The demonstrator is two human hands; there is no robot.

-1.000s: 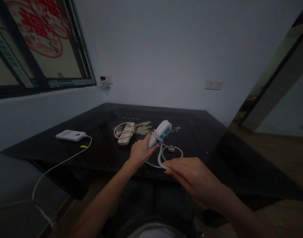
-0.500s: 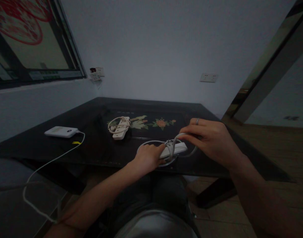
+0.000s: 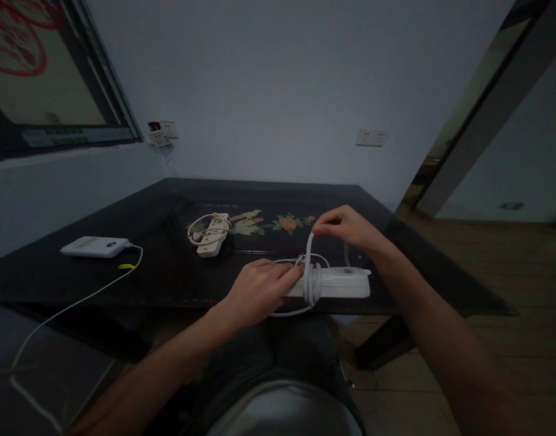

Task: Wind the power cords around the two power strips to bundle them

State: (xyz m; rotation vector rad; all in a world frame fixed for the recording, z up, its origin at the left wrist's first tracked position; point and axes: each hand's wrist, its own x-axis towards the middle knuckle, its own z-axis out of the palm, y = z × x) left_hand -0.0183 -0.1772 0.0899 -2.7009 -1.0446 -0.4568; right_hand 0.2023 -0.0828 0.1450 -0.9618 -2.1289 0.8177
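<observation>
A white power strip (image 3: 346, 283) lies across the near edge of the dark table, its cord wound around its middle. My left hand (image 3: 262, 287) is closed over the strip's left end, which it mostly hides. Above the strip, my right hand (image 3: 350, 229) pinches the white cord (image 3: 307, 257) between thumb and fingers and pulls a length of it upward from the coils. More cord hangs down behind the right hand. A thin loop curves around the strip's left part, beside my left fingers.
A second power strip (image 3: 213, 237), wrapped in its own cord, lies further back on the table (image 3: 278, 189). At the left is a white box-shaped device (image 3: 95, 246) with a cable running off the table edge. Wall sockets (image 3: 371, 137) are on the far wall.
My right hand has moved left and now lifts the cord above the coils. The strip's right end has turned toward me and shows more. The view has shifted slightly.
</observation>
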